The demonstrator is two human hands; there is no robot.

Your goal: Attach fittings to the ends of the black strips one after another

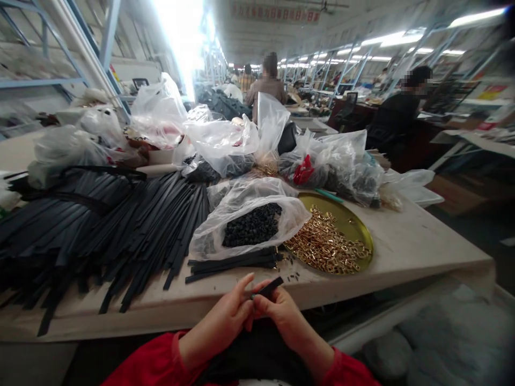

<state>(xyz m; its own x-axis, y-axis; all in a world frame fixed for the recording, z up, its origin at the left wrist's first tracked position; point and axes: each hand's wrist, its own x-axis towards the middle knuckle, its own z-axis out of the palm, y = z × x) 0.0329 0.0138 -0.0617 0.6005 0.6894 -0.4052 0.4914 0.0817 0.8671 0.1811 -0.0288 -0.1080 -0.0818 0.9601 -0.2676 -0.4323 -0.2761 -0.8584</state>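
Both hands meet at the table's front edge, close to my body. My right hand (284, 316) pinches a short black strap (269, 287) that sticks up and to the right. My left hand (229, 313) touches the strap's lower end with its fingertips. Just beyond the hands lies a small bundle of black straps (233, 262). Behind it is a clear bag of small black loops (251, 225). To the right sits a round brass tray (354, 222) heaped with gold buckles (325, 246).
A large pile of long black straps (100, 230) covers the table's left half. Clear plastic bags (225, 139) of parts crowd the far side. The pale table (422, 246) ends at right. Two people (267, 80) sit at benches behind. Grey sacks (442, 338) lie on the floor.
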